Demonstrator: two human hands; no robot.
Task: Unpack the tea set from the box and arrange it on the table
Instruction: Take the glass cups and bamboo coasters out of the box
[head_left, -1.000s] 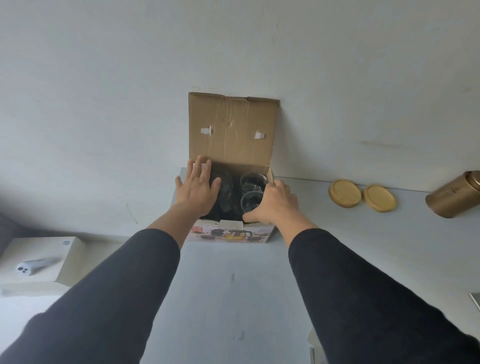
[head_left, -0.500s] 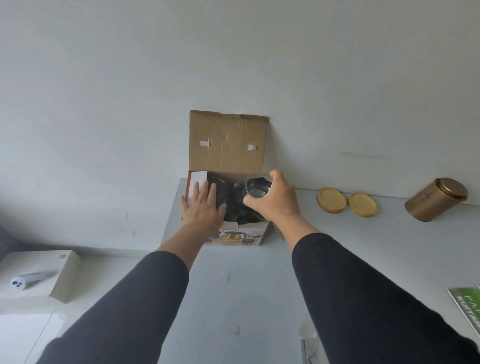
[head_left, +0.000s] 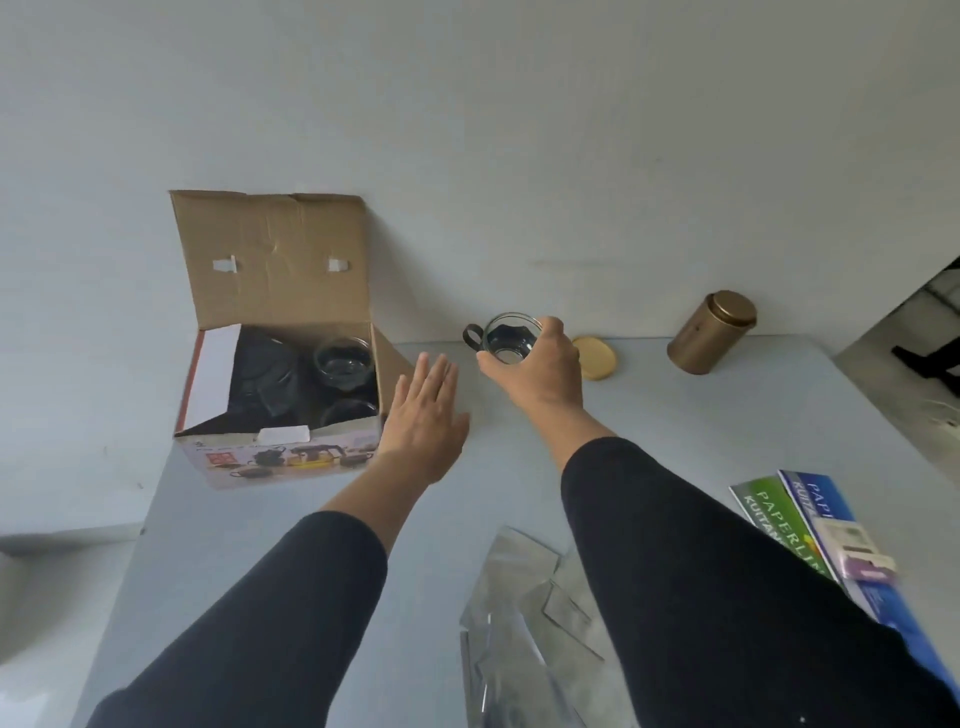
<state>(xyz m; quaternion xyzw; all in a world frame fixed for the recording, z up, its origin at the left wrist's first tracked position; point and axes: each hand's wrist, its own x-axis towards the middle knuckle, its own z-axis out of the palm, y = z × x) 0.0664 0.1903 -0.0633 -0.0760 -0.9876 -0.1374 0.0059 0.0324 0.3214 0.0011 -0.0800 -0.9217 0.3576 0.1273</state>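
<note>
The cardboard box (head_left: 291, 457) stands open at the table's back left, its lid flap up against the wall. Inside I see a dark teapot (head_left: 262, 376) and two glass cups (head_left: 344, 358) beside it. My right hand (head_left: 540, 364) grips a glass cup with a dark handle (head_left: 506, 338) by its rim, held just above the table to the right of the box. My left hand (head_left: 426, 421) hovers flat with straight fingers beside the box's right wall, holding nothing.
A round gold lid (head_left: 597, 356) lies behind my right hand and a gold canister (head_left: 711, 332) stands at the back right. Clear plastic wrapping (head_left: 524, 623) lies near me, with coloured paper packs (head_left: 810, 525) at the right edge. The grey table (head_left: 260, 545) ends at the left.
My right hand lifted a glass cup out of the box and carried it right, over the table. My left hand left the box top and moved to its right side.
</note>
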